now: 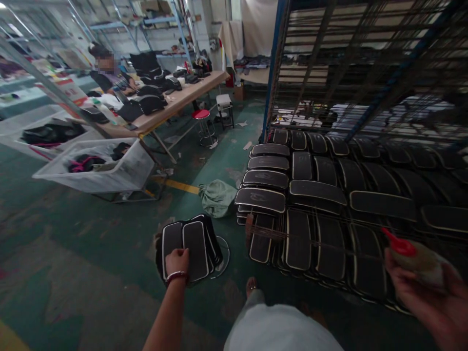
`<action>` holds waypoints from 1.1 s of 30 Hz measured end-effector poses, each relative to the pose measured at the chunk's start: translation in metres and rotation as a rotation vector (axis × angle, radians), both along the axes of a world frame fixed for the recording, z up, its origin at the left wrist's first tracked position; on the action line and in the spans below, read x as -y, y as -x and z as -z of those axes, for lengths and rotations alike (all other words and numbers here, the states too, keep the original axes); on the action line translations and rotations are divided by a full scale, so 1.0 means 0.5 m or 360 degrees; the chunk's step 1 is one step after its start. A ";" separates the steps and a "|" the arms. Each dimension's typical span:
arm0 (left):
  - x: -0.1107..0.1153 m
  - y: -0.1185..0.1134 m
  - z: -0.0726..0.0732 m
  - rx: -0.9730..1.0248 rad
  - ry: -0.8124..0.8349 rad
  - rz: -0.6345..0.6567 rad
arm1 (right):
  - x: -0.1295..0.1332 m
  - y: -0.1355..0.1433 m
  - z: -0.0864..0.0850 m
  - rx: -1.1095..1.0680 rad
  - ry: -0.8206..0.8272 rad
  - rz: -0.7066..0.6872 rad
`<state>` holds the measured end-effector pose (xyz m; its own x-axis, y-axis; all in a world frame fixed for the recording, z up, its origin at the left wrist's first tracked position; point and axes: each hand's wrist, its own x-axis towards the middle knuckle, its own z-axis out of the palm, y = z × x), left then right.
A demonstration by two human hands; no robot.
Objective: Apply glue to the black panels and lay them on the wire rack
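My left hand (178, 262), with a red bracelet at the wrist, is closed at the edge of a black panel (196, 248) with light piping. That panel lies beside another in a pile on a round stool (225, 253), whose metal ring shows at the right. At the far right, my right hand (420, 300) is wrapped round a squeeze bottle (420, 265) with a red nozzle, brownish inside. The bottle is above rows of similar black panels (366, 256) spread on a wire rack.
An upright wire rack (310, 63) stands behind the panels. A green sack (217, 197) lies on the floor. White bins (98, 178) stand left, near a long worktable (183, 100) where a person (111, 78) sits. A red-topped stool (201, 114) is beside the table.
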<state>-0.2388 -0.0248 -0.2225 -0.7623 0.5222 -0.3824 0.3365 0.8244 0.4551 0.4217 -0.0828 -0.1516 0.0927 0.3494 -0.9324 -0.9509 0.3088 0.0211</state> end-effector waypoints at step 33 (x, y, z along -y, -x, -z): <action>-0.009 -0.677 -0.478 0.1326 -0.0165 0.1943 | -0.026 -0.080 -0.423 0.2558 -0.1229 -0.1165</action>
<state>0.0997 -0.0204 0.0162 0.5727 0.7151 -0.4009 0.3999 0.1831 0.8981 0.4614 -0.0696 0.0599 0.2431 0.9453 0.2176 -0.1351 0.2552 -0.9574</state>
